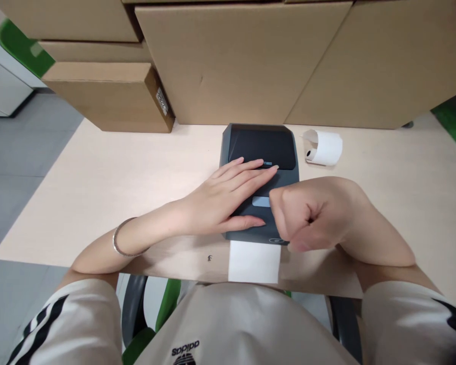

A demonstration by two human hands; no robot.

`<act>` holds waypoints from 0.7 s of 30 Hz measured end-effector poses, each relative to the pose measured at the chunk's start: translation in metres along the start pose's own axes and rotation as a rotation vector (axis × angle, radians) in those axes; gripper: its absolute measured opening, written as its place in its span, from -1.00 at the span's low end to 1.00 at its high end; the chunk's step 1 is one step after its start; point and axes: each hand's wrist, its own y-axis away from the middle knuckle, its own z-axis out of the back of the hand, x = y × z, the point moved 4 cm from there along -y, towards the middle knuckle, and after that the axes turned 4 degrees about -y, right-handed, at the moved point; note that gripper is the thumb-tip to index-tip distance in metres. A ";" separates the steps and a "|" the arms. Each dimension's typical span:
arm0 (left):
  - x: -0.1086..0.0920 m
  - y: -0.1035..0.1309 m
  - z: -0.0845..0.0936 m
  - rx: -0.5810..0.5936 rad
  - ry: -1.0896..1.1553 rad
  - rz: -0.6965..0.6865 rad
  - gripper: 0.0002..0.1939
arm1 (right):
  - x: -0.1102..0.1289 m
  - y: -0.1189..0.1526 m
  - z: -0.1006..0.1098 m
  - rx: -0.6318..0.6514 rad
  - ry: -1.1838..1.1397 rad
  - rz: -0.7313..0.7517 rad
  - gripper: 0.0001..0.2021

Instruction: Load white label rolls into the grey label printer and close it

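Note:
A dark grey label printer (262,144) sits on the pale wooden table (99,192) in front of me. My left hand (224,197) lies flat on its lid, fingers stretched out and together. My right hand (307,215) is curled into a fist at the printer's front right corner, touching it; whether it presses a button there is hidden. A white strip of label paper (254,261) hangs out of the printer's front slot over the table edge.
A white paper roll (324,147) lies right of the printer. Large cardboard boxes (243,61) are stacked along the back of the table, with a smaller box (110,96) at the left. A chair with green parts (167,304) is below me.

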 end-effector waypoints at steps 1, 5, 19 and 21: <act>0.000 0.000 0.002 0.002 -0.003 -0.006 -0.07 | 0.001 0.003 -0.002 -0.056 0.035 -0.007 -0.33; 0.001 0.001 0.009 -0.069 -0.002 -0.050 -0.20 | 0.015 0.024 -0.014 -0.334 0.374 -0.148 -0.53; 0.003 0.005 -0.005 -0.137 0.009 -0.279 -0.12 | 0.029 0.051 -0.040 -0.822 1.143 -0.495 -0.60; 0.004 0.006 -0.006 -0.102 0.016 -0.218 -0.18 | 0.027 0.049 -0.042 -0.819 1.142 -0.532 -0.60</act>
